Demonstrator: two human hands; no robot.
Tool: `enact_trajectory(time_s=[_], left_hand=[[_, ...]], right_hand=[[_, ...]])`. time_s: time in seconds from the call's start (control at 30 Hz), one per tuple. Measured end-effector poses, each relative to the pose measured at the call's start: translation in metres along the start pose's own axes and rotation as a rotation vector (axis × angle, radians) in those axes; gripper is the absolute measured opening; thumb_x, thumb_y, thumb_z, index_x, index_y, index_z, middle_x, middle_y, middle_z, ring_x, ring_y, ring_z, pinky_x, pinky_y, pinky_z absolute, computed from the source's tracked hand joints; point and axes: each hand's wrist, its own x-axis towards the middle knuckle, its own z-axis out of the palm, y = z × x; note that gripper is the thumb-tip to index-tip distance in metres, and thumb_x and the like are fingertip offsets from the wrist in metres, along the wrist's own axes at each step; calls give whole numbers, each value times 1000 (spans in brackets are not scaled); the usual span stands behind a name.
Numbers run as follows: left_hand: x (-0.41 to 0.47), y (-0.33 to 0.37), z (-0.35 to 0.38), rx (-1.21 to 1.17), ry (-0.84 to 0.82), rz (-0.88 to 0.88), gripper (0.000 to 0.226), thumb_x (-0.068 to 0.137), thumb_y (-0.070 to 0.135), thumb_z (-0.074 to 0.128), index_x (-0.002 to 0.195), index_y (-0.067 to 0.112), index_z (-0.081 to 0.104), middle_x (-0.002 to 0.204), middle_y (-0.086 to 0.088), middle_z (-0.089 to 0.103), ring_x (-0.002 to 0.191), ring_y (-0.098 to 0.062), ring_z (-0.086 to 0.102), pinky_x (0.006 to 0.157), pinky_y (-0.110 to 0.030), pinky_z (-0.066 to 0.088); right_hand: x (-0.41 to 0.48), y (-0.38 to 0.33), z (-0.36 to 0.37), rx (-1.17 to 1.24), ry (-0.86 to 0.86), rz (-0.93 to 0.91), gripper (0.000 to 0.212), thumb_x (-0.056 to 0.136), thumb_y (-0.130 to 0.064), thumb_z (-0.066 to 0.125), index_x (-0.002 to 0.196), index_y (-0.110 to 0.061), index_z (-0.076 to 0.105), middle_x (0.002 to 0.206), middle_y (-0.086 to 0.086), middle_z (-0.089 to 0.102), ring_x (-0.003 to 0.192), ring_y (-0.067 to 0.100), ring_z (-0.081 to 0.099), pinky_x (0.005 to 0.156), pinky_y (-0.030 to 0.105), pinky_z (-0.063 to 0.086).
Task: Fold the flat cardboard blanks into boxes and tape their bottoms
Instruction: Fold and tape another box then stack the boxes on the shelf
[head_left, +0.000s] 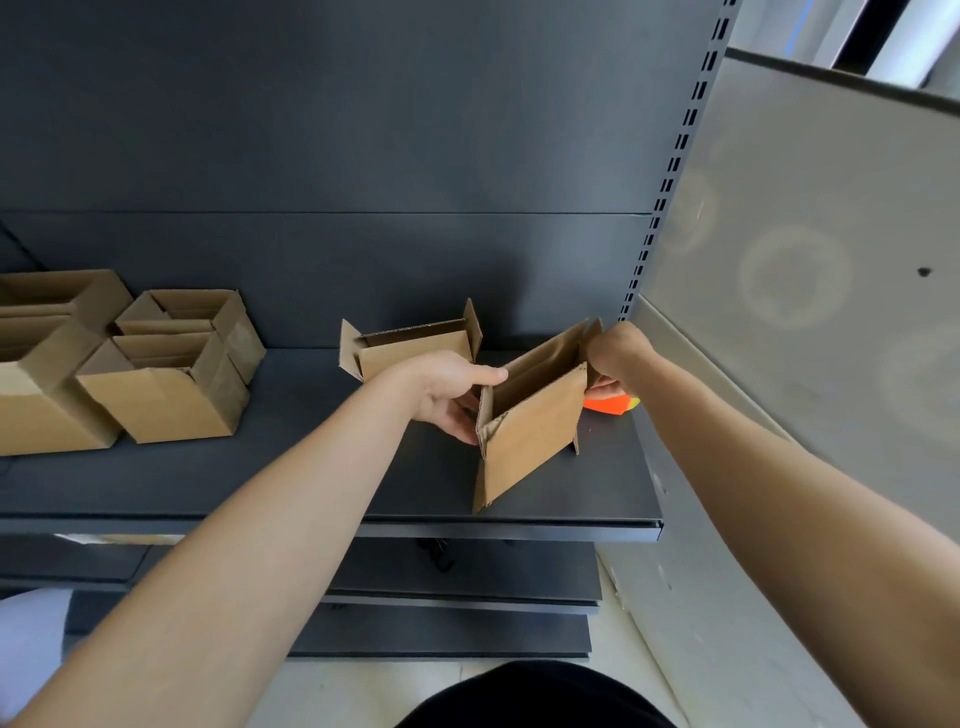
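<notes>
A half-opened cardboard box (530, 436) stands tilted on the dark shelf (311, 467), its top open and flaps spread. My left hand (452, 395) holds its left end, thumb on the top edge and fingers below. My right hand (615, 353) grips its far right flap with curled fingers. An orange object (610, 404), partly hidden behind the box and under my right hand, lies on the shelf. Another folded box (410, 345) with open flaps stands just behind my left hand.
Several folded open boxes (166, 374) are grouped at the shelf's left. A slotted upright (670, 176) and a grey side panel (810, 260) bound the shelf on the right. Lower shelves (457, 577) sit beneath the front edge.
</notes>
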Motion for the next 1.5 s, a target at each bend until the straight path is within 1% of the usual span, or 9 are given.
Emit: enact_trajectory(time_s=[0.33,0.47,0.73,0.83,0.9,1.03,1.2,1.33,1.5], left_hand=[[5,-8,6,-190,410,67,40,88,26,65,122,9,51,111,-14,61,97,-30,63,58,-33,56],[6,-9,4,-383,465,57,45,85,26,68,125,14,50,117,-13,59,99,-30,62,74,-39,59],[9,-13,10,-514,436,127,56,84,4,64,135,13,43,136,-10,45,126,-28,45,101,-38,42],[9,-16,13,-578,453,135,51,85,0,60,133,12,44,136,-11,45,127,-28,43,103,-38,40],[9,-18,11,-668,468,124,48,86,1,58,131,10,45,134,-12,46,125,-29,44,102,-38,41],[5,-20,10,-773,447,105,45,83,5,57,127,11,47,131,-13,49,122,-32,47,104,-43,42],[2,-19,9,-801,363,131,34,85,2,56,116,15,48,109,-9,53,109,-29,51,98,-42,48],[3,-17,17,-722,349,147,36,83,-2,59,114,14,52,122,-11,52,112,-28,53,96,-40,50],[7,-22,24,-763,363,165,26,88,3,57,111,15,52,123,-11,53,114,-29,53,101,-44,46]], right_hand=[[-6,2,-5,-94,-74,-15,27,91,-2,35,98,5,60,78,18,65,70,28,66,63,34,57],[-10,1,-8,-198,-130,-24,24,91,1,37,102,3,59,97,21,67,88,31,66,84,38,57],[-13,10,-2,-262,-263,-60,25,92,2,41,111,-2,56,97,12,65,75,17,62,78,30,56],[-14,15,-2,-284,-331,-101,24,87,7,46,104,-5,58,82,7,63,69,15,60,85,35,56],[-15,17,-6,-322,-387,-106,27,87,6,51,110,-5,60,92,8,67,77,17,64,87,36,56],[-15,18,-10,-284,-415,-107,18,90,-15,62,108,-12,62,96,6,68,84,20,66,87,37,56],[-6,19,-8,-212,-353,-26,59,78,-53,70,120,-14,56,115,8,62,94,25,67,78,37,59],[-5,15,-1,-245,-144,-48,80,74,-77,51,127,-16,52,121,5,57,92,27,64,80,40,59],[-11,10,6,-260,-115,-17,83,79,-79,38,127,-14,51,117,10,58,94,31,64,70,37,60]])
